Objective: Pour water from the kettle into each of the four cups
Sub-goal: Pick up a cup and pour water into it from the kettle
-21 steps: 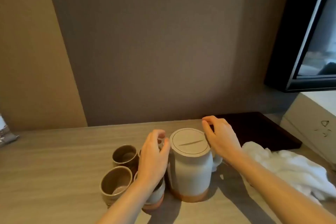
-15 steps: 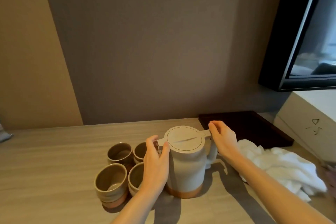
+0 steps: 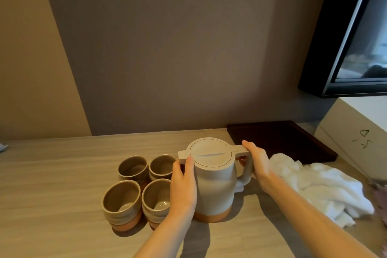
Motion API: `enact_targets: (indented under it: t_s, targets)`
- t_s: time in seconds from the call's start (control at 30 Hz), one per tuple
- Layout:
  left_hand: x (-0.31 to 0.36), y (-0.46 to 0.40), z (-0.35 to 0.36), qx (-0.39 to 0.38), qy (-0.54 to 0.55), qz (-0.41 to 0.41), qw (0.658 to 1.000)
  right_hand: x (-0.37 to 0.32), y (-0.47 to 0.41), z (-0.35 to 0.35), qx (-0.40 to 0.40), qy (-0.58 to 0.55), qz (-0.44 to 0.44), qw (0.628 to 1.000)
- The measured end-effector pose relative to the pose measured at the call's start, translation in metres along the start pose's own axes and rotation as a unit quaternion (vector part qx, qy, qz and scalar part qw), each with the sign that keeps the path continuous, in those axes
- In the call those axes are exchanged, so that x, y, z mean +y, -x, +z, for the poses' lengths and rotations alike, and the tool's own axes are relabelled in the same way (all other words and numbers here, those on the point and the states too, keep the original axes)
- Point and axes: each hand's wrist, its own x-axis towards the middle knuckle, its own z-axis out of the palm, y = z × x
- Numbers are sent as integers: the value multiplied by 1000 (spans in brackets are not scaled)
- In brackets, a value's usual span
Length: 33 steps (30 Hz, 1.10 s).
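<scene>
A pale grey kettle (image 3: 213, 186) with a flat round lid and an orange base stands upright on the wooden table. My right hand (image 3: 257, 163) is wrapped around its handle on the right. My left hand (image 3: 184, 188) presses against the kettle's left side just under the spout. Left of the kettle stand several grey-brown cups with orange bases in a square: back left cup (image 3: 133, 166), back right cup (image 3: 162, 166), front left cup (image 3: 121, 201), front right cup (image 3: 156, 199). The front cups look dry inside.
A crumpled white towel (image 3: 314, 186) lies right of the kettle. A dark tray (image 3: 289, 140) sits behind it against the wall. A white box (image 3: 356, 132) and a black-framed screen (image 3: 360, 33) stand at the far right.
My right hand has closed around the kettle's handle from resting beside the lid. My left hand has settled on the kettle's side, uncovering the cups. The view has shifted slightly.
</scene>
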Motion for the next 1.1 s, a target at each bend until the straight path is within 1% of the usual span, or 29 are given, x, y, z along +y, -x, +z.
enact_targets:
  t_s: [0.1,0.2,0.27,0.43,0.57,0.63,0.7,0.77,0.83,0.93,1.1]
  targets:
    - [-2,0,3,-9,25,-11,1000,4,6,-5,-9,-34,-13,999]
    - [-5,1,8,-19,45,3,999,8,12,-9,-36,-53,-32,997]
    - [-7,3,11,-18,46,21,999,10,16,-10,-38,-69,-37,996]
    - [-12,3,15,0,41,42,998,12,21,-14,-43,-111,-15,993]
    - [-16,9,15,30,50,49,997,10,31,-19,-41,-128,6,991]
    - [-14,14,17,43,51,46,997,8,40,-19,-25,-169,22,985]
    - [-12,20,18,51,47,42,997,5,49,-17,11,-220,37,975]
    - [-11,25,18,54,44,36,997,-1,56,-14,52,-246,47,967]
    - [-8,31,17,54,40,42,997,-10,63,-13,72,-254,47,963]
    - [2,37,15,43,28,73,996,-28,70,-16,81,-248,31,965]
    - [34,44,5,-7,19,112,993,-63,81,-16,100,-217,-11,971]
